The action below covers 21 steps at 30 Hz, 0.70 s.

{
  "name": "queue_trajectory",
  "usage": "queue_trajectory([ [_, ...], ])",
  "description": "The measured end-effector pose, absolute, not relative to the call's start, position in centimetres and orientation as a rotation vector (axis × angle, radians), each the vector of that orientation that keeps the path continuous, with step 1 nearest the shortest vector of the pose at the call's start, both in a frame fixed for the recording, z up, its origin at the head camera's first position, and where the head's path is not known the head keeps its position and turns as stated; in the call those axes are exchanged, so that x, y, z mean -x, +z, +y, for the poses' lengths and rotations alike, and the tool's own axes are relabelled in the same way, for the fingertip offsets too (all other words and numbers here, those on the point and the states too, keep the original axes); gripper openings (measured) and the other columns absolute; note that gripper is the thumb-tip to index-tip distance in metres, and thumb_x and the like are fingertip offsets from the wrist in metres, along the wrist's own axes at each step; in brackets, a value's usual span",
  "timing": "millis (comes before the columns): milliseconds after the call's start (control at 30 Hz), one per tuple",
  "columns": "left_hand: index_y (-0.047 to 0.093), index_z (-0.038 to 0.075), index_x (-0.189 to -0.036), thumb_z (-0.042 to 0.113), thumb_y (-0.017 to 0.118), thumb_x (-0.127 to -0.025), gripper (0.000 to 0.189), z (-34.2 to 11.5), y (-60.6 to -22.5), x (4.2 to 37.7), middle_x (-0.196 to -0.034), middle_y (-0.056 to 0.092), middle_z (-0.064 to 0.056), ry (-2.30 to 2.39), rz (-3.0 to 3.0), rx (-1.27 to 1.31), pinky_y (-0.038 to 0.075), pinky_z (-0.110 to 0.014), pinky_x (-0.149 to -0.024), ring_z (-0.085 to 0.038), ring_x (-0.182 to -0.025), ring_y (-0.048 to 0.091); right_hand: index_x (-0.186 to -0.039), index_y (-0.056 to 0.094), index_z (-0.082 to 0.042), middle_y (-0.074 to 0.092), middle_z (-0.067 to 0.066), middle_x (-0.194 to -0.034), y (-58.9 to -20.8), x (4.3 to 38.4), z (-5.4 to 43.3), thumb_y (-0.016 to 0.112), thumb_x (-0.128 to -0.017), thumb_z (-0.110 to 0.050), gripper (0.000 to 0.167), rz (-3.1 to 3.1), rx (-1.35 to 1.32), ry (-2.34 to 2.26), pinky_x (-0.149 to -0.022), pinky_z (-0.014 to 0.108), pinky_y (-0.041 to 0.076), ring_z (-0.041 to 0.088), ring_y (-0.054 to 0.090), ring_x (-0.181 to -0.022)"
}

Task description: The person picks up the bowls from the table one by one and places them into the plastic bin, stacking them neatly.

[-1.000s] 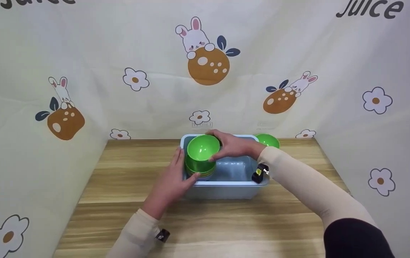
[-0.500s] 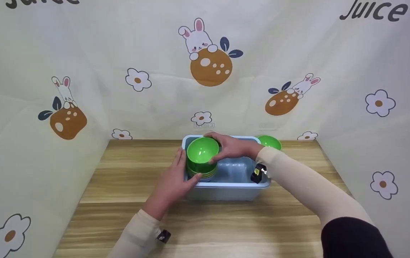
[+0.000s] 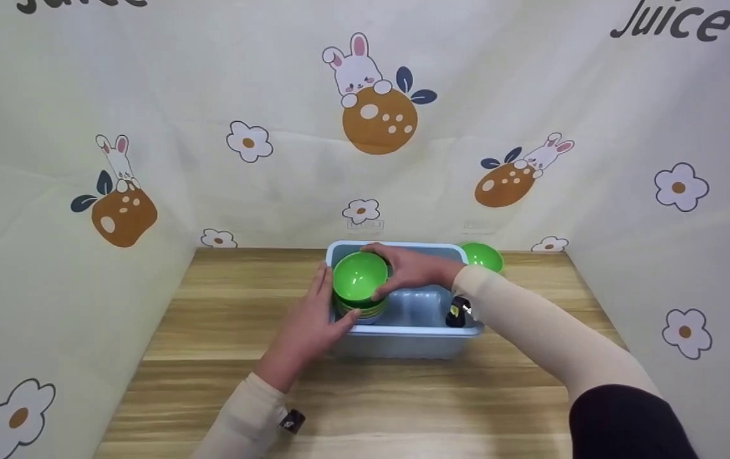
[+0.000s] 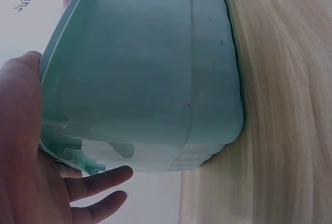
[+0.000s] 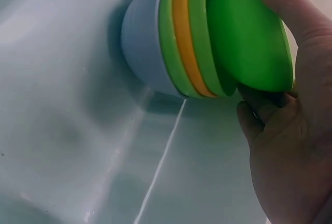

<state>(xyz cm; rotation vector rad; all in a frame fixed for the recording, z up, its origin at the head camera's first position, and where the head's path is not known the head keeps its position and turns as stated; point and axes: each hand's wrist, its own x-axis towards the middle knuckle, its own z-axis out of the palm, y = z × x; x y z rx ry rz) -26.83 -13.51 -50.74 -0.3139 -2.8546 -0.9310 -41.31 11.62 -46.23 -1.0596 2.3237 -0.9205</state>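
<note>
A light-blue plastic bin (image 3: 412,329) stands near the back of the table. My left hand (image 3: 304,335) holds its near left corner, thumb over the front rim and fingers along the side; in the left wrist view two fingers (image 4: 98,182) stick out past the bin's end. My right hand (image 3: 412,266) grips a bright green bowl (image 3: 359,275) by its rim, thumb inside. The bowl tilts partly inside the top of a bowl stack (image 5: 181,37) at the bin's left end. Green, orange and blue bowls show in that stack.
Another green bowl (image 3: 484,256) sits behind the bin's right end, partly hidden by the right arm. A printed cloth (image 3: 262,197) hangs behind and at both sides of the wooden table (image 3: 211,376).
My right hand has lowered the green bowl closer into the stack. The left hand keeps its place on the bin's corner. The whole head view has shifted slightly.
</note>
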Motion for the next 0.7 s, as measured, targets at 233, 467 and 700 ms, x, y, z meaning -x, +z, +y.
queue_trajectory([
  [233, 0.019, 0.004, -0.176, 0.068, 0.065, -0.102, 0.109, -13.5, -50.7, 26.8, -0.184, 0.016, -0.015, -0.957, -2.843, 0.333, 0.048, -0.064, -0.117, -0.046, -0.153, 0.047, -0.169, 0.041, -0.019, 0.057, 0.001, -0.156, -47.0, 41.3, 11.7, 0.098, -0.085, -0.034, 0.103, 2.282, 1.094, -0.964, -0.119, 0.045, 0.047, 0.022, 0.057, -0.139],
  [467, 0.019, 0.005, -0.176, 0.069, 0.066, -0.102, 0.109, -13.5, -50.7, 26.7, -0.185, 0.015, -0.014, -0.941, -2.855, 0.324, 0.047, -0.064, -0.117, -0.047, -0.154, 0.046, -0.171, 0.039, -0.021, 0.054, 0.005, -0.161, -47.4, 41.3, 12.1, 0.098, -0.085, -0.030, 0.104, 2.254, 1.082, -0.986, -0.121, 0.052, 0.045, 0.028, 0.054, -0.143],
  [700, 0.019, 0.006, -0.177, 0.068, 0.067, -0.102, 0.109, -13.5, -50.5, 26.6, -0.185, 0.013, -0.013, -0.954, -2.862, 0.313, 0.045, -0.064, -0.119, -0.046, -0.156, 0.043, -0.173, 0.036, -0.022, 0.051, 0.001, -0.165, -47.5, 41.4, 12.0, 0.099, -0.084, -0.037, 0.109, 2.273, 1.040, -0.946, -0.124, 0.047, 0.042, 0.023, 0.052, -0.147],
])
